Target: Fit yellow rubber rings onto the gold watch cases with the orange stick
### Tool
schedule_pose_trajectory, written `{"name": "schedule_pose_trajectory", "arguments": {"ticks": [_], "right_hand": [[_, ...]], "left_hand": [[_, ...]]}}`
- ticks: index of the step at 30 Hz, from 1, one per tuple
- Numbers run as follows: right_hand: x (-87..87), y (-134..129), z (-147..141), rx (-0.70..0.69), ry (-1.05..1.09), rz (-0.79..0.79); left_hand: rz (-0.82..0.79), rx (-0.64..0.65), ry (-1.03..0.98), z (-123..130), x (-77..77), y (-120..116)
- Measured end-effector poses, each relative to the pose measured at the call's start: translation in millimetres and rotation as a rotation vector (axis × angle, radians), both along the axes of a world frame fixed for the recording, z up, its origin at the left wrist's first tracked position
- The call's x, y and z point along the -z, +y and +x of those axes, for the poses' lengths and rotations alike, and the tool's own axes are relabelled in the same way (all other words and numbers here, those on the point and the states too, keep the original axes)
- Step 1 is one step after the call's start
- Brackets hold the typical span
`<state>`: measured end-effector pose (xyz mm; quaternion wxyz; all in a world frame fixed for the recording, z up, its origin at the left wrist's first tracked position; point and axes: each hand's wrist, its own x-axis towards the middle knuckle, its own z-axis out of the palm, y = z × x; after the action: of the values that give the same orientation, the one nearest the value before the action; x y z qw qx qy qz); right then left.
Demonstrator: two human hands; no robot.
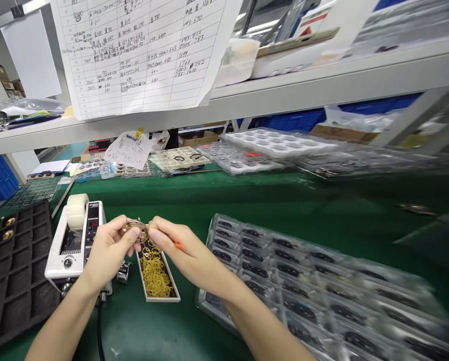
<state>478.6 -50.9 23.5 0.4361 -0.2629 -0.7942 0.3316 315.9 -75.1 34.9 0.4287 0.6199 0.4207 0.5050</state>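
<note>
Here, held in a narrow fingertip pinch between left hand [109, 245] and right hand [182, 248]: one round brass-coloured part [135, 230], directly above a narrow white tray [157, 273] of yellow rings. Small orange item [178, 245] showing beside the right fingers. Electric tape dispenser [76, 245] just beside the left hand; blister trays [284, 281] near the right. Strip of green bench mat [194, 200] open beyond the hands; left forearm [60, 321] and right forearm [262, 321] angled inward
</note>
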Motion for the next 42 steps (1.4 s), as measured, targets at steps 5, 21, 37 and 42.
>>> {"name": "schedule_pose_trajectory", "arguments": {"ticks": [5, 21, 37, 42], "right_hand": [[2.9, 3, -6, 0.076, 0.124, -0.194], [-11.1, -13, 13, 0.464, 0.365, 0.101], [-19.2, -24, 22, 0.43, 0.361, 0.069], [-15.3, -10, 25, 0.189, 0.357, 0.066]], "left_hand": [[0.37, -0.224, 0.216, 6, 15.5, 5], [0.119, -0.318, 0.138, 5, 65.5, -76], [-0.083, -0.814, -0.291, -54, 71.9, -97], [0.046, -0.561, 0.533, -47, 36.8, -85]]}}
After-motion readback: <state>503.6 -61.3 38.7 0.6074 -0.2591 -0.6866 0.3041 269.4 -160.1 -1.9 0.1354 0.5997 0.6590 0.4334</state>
